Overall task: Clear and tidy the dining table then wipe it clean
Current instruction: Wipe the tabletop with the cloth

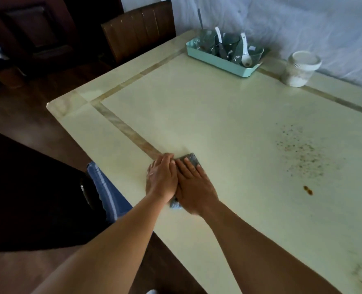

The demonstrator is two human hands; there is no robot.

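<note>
A grey cloth (194, 159) lies flat on the cream dining table (229, 115) near its left edge. My left hand (162, 177) and my right hand (194, 187) press down on it side by side, fingers flat, covering most of it. Only the cloth's far corner and a bit of its near edge show. To the right, dark crumbs (303, 151) are scattered over the tabletop, with a brown blob (308, 190) closer to me.
A mint tray (216, 62) with glass cups, bowls and white spoons stands at the far edge by the wall. A white lidded jar (301, 68) sits to its right. A brown chair (139, 28) stands beyond the far left corner.
</note>
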